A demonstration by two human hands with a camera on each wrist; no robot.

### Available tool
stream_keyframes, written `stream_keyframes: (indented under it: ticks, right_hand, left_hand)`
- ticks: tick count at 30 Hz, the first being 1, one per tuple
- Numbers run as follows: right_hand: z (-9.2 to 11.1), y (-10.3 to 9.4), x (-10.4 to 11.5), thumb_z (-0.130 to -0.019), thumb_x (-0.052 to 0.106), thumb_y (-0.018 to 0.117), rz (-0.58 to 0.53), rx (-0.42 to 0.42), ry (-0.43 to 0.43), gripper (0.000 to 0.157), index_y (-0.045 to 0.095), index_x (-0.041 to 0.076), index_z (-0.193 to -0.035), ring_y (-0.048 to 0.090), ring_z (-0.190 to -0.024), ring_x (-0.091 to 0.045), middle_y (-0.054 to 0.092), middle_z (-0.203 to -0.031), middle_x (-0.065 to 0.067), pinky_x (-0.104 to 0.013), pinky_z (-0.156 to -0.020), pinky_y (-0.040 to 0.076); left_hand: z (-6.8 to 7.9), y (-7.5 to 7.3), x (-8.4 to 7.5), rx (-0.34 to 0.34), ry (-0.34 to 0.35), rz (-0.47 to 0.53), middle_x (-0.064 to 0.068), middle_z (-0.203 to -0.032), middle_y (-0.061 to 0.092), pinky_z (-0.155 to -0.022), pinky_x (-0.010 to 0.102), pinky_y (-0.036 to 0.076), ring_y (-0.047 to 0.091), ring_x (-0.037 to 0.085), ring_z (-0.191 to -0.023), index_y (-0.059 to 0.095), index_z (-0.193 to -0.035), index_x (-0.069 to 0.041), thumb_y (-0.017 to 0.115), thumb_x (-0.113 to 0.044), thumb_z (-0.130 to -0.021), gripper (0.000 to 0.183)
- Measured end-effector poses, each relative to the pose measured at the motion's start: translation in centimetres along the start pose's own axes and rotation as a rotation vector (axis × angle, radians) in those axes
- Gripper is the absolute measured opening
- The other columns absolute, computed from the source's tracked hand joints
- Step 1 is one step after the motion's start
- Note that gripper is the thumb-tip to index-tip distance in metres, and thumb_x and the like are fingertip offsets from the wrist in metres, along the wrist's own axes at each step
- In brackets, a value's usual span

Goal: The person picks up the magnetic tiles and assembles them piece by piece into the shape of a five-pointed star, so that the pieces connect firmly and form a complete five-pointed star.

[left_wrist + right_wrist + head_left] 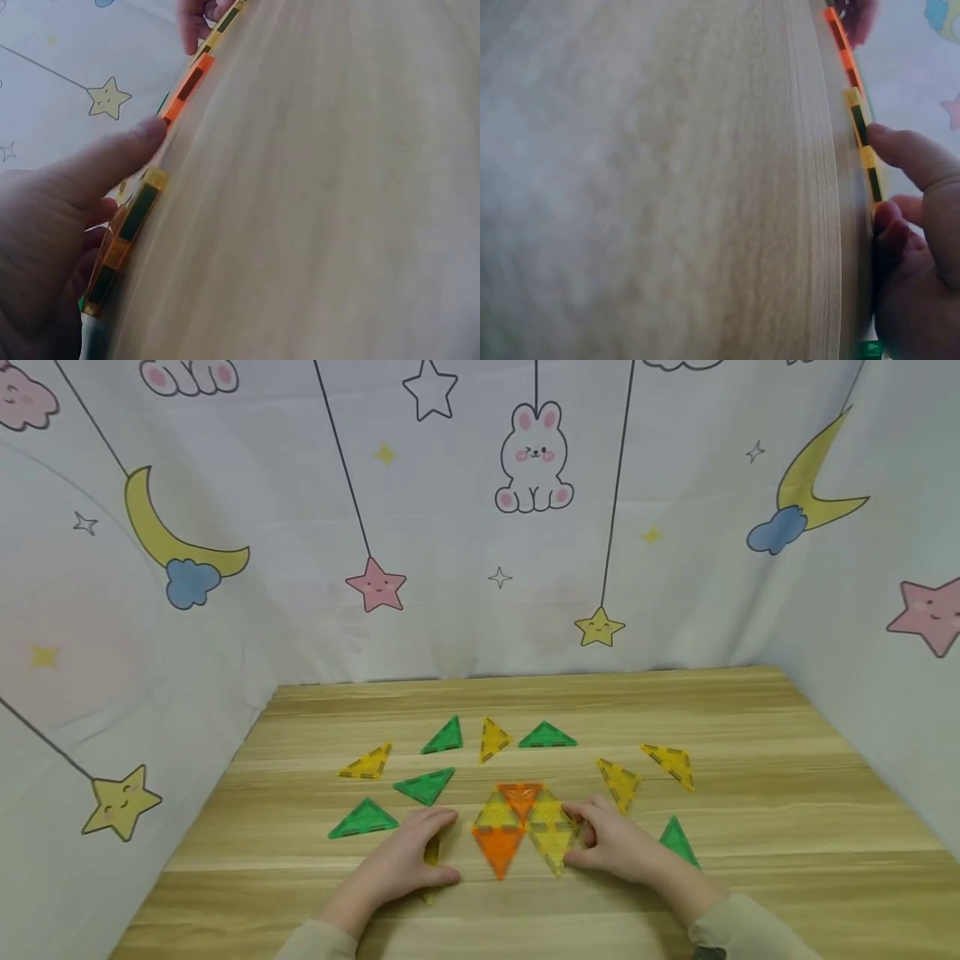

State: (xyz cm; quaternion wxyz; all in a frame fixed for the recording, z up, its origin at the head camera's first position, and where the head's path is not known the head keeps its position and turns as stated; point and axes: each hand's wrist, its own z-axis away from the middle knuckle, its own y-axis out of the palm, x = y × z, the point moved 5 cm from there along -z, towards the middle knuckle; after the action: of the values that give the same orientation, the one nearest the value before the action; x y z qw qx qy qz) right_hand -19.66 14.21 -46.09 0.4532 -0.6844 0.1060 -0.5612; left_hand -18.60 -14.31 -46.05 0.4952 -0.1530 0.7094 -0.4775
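Several translucent triangular magnetic tiles lie flat in a cluster on the wooden table. Among them are an orange tile at the top (pixel 520 795), another orange tile (pixel 498 850), and a yellow tile (pixel 555 842) at lower right. My right hand (pixel 617 842) grips the cluster's right corner, thumb on the yellow tile's edge and fingertips just above; the right wrist view shows this yellow tile (pixel 859 124) edge-on. Left of the cluster, my left hand (pixel 405 856) arches with thumb and fingers apart over a separate yellow tile (pixel 133 217), which it partly hides in the head view.
Loose green tiles (pixel 363 820) and yellow tiles (pixel 367 763) lie in an arc behind and beside the hands. A green tile (pixel 678 841) sits near the right forearm. A patterned white curtain (pixel 450 635) borders the table's back and sides.
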Motion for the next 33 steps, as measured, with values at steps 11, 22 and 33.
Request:
stream_keyframes:
  ticks: [11, 22, 33]
  right_hand:
    - [0.0, 0.1, 0.2, -0.081, 0.037, 0.072, 0.008, -0.001, -0.002, 0.072, 0.045, 0.001, -0.137, 0.043, -0.073, -0.007, 0.042, -0.103, 0.0, -0.025, -0.066, 0.039]
    - [0.0, -0.4, 0.2, -0.078, 0.039, 0.074, -0.001, 0.008, -0.008, 0.076, 0.045, 0.0, -0.137, 0.046, -0.074, -0.008, 0.045, -0.1, 0.001, -0.025, -0.066, 0.041]
    - [-0.8, -1.1, 0.1, -0.075, 0.046, 0.075, 0.123, 0.019, -0.022, 0.081, 0.046, 0.002, -0.136, 0.048, -0.114, -0.031, 0.043, -0.129, -0.016, -0.049, -0.093, 0.04]
  left_hand:
    - [0.5, -0.8, 1.3, -0.036, -0.005, -0.03, 0.011, -0.13, 0.052, -0.098, 0.048, 0.036, 0.044, 0.032, -0.121, 0.051, -0.133, -0.005, 0.074, -0.037, -0.079, 0.067]
    - [-0.8, -1.0, 0.0, -0.013, 0.005, -0.017, 0.01, -0.134, 0.05, -0.099, 0.05, 0.033, 0.042, 0.03, -0.123, 0.049, -0.135, -0.008, 0.074, -0.049, -0.074, 0.078]
    - [-3.0, -0.2, -2.1, 0.066, 0.027, -0.091, 0.007, -0.137, 0.048, -0.099, 0.058, 0.026, 0.04, 0.031, -0.124, 0.046, -0.139, -0.01, 0.075, -0.052, -0.072, 0.084]
